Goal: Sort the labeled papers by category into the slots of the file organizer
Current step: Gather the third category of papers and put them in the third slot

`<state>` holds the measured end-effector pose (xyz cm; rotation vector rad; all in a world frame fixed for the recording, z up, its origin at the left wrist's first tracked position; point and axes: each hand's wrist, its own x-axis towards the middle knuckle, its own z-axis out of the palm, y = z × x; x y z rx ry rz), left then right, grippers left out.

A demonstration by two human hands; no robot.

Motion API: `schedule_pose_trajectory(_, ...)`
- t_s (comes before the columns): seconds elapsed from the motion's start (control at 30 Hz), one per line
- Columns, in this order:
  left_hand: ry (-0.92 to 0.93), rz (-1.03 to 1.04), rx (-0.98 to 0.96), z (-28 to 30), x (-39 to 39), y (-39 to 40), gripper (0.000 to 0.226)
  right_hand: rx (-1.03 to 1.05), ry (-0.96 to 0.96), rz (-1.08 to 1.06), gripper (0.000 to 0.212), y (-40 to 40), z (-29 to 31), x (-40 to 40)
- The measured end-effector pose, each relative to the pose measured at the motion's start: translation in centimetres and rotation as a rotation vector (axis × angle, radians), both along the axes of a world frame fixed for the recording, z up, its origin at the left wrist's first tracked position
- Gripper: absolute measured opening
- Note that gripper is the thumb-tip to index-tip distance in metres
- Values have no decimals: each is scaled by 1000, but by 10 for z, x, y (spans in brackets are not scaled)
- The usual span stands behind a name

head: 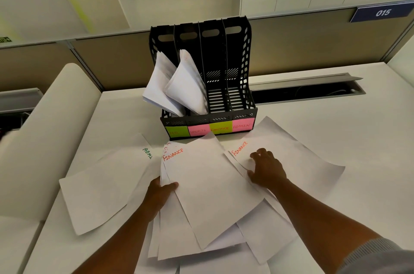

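A black file organizer with several slots stands at the back of the desk. Sticky labels on its front read, in part, SPORTS, FINANCE and ADMIN. The two left slots hold leaning white papers; the two right slots look bare. In front, my left hand grips the left edge of a fanned stack of FINANCE papers. My right hand presses flat on a separate FINANCE sheet lying to the right. A sheet marked ADMIN in green lies at the left.
More loose white sheets lie under the stack near the desk's front edge. A cable trough with an open lid runs behind the organizer on the right. A beige partition wall backs the desk, bearing a blue 015 sign.
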<state>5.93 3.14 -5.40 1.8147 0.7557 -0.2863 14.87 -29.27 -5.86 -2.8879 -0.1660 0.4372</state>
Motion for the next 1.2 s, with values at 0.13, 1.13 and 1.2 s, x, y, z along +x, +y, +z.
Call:
schedule_pose_trajectory(0.13,2,0,-5,1,-1,-1,46,55,-37,-139,27,6,8,2)
schedule_pose_trajectory(1.13,-85,-38,-115,19,-3,-25,60,639,475,187,28,126,39,-27)
schedule_pose_trajectory(1.2,-112,-59,-108,20,-5,-26,64,650,467,176,23,123,37,-26)
